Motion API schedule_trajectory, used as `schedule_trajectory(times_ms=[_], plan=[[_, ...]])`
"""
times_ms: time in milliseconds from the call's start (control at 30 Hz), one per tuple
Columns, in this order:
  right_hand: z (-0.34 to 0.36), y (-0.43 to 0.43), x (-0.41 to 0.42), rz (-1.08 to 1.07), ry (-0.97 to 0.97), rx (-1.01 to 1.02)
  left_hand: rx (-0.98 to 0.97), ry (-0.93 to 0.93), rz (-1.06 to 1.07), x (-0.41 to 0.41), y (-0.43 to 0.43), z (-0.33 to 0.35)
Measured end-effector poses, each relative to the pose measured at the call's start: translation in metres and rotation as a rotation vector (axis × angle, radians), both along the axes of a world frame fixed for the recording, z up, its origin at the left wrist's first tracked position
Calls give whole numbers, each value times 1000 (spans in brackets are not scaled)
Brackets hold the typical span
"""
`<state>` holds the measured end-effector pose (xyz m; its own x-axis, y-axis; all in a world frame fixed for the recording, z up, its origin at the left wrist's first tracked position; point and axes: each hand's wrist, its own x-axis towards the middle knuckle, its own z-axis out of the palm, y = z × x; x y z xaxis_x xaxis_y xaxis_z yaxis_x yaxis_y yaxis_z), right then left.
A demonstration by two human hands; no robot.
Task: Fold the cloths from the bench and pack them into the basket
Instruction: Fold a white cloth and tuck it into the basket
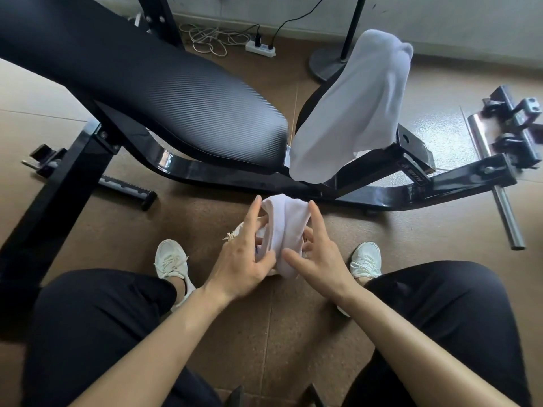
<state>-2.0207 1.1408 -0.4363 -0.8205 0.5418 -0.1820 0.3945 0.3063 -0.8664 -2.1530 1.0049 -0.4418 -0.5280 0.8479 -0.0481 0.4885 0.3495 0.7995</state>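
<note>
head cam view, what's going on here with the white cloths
A seated person holds a folded white cloth between the left hand and right hand, low above the floor. A second white cloth hangs draped over one pad of the black bench, not yet folded. No basket can be clearly made out in this view.

Far off I see a white power strip [261, 49] beside tangled cable [210, 39], with a round stand base [326, 64] to their right.
</note>
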Motion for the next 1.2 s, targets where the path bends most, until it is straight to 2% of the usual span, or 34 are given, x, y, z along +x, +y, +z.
schedule_trajectory(times_ms=[133,300,433,500,633,700,800,900,1000,1100,1200], plan=[[-4,7,0,-65,33,-169,54,-215,-42,-2,-1,1],[-12,17,0,-81,-12,-178,92,-397,-77,-2,1,7],[-14,20,-2,-72,20,-235,120,-503,9,-6,2,5],[-15,18,-3,-90,20,-195,123,-462,49,-4,3,2],[-12,5,-6,-126,-54,91,120,-431,145,2,7,-2],[-10,0,-5,-85,-39,132,119,-424,182,2,8,-2],[-10,-1,-2,-12,35,42,88,-392,232,1,9,-3],[-17,-6,0,18,87,-143,57,-368,278,1,8,-7],[-24,-11,2,100,80,-196,-38,-359,301,-2,4,-15],[-35,-16,5,123,55,-231,-109,-513,350,-2,-2,-26],[-54,-19,9,69,9,-269,-100,-810,430,1,-10,-37]])
